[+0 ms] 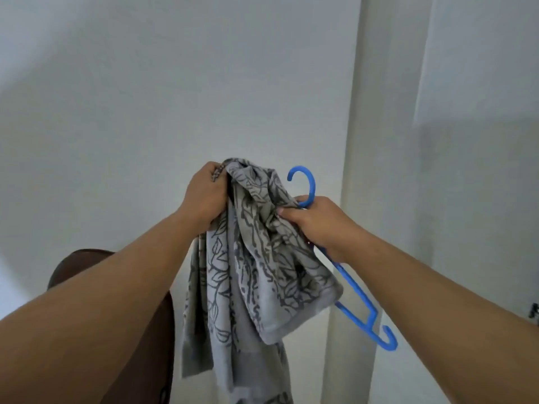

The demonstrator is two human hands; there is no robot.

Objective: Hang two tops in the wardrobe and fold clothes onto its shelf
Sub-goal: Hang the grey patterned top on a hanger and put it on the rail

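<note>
A grey top (250, 266) printed with dark leaf outlines hangs bunched in front of me, held up at chest height. My left hand (204, 196) grips its upper edge at the left. My right hand (320, 225) holds a blue plastic hanger (354, 290) near its neck and also pinches a fold of the top against it. The hanger's hook (304, 185) points up above my right hand, and its one visible arm slants down to the right, outside the cloth. The other arm of the hanger is hidden behind the fabric.
A plain white wall (175, 83) fills the view ahead. A white vertical panel (379, 141) rises on the right. A dark brown rounded object (84, 266) shows at the lower left behind my left forearm. A small dark object (534, 313) sits at the right edge.
</note>
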